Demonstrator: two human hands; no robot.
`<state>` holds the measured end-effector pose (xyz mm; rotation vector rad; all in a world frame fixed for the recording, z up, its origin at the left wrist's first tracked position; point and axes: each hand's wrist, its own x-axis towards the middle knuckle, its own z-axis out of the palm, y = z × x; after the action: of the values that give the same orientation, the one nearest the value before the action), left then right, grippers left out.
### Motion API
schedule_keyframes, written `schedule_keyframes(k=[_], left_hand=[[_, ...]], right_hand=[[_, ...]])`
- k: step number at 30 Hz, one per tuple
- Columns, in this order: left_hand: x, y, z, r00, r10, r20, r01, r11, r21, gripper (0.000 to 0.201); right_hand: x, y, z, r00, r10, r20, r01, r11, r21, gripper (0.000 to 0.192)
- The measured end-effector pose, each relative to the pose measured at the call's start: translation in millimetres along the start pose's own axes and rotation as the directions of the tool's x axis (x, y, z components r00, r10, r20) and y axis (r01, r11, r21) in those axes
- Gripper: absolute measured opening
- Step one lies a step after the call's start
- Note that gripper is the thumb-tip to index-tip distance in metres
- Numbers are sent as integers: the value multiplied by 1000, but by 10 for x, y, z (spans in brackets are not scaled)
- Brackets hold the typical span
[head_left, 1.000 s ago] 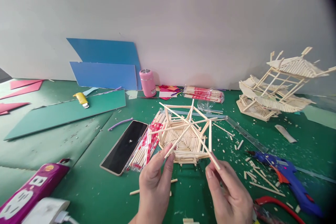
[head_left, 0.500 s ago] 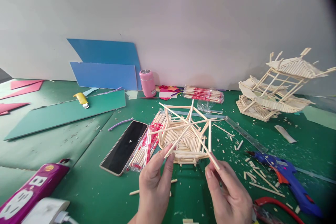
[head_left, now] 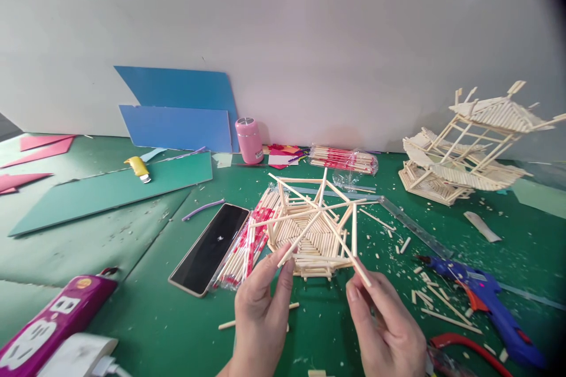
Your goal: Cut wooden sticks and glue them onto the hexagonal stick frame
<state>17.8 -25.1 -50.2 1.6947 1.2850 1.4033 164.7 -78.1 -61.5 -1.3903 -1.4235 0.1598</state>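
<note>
In front of me is a wooden stick frame (head_left: 309, 232), with a woven-looking floor of close-laid sticks and several sticks crossing above it in a star. My left hand (head_left: 267, 300) pinches the near left side, thumb and finger around the end of a stick. On the near right corner my right hand (head_left: 384, 318) closes its fingertips on the end of another slanting stick. Both hands are at the front of the frame, which is slightly tilted; whether it rests on the table I cannot tell.
A blue glue gun (head_left: 484, 300) and red-handled tool (head_left: 469, 347) lie right, among stick scraps. Behind stands a larger stick model (head_left: 469, 147). A phone (head_left: 210, 247), packed sticks (head_left: 247, 241), pink flask (head_left: 249, 140) and purple power strip (head_left: 57, 318) lie around.
</note>
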Motion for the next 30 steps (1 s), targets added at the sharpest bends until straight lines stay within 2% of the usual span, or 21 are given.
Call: schedule_keyframes(k=[4, 30], left_hand=[[7, -8, 0, 1000, -5, -2, 5, 1000, -8, 24], [-4, -1, -9, 1000, 18, 4, -18, 1000, 3, 24]], right_hand=[[-5, -12, 3, 1000, 1, -19, -1, 1000, 0, 14], [-16, 8, 16, 999, 49, -2, -49, 997, 51, 16]])
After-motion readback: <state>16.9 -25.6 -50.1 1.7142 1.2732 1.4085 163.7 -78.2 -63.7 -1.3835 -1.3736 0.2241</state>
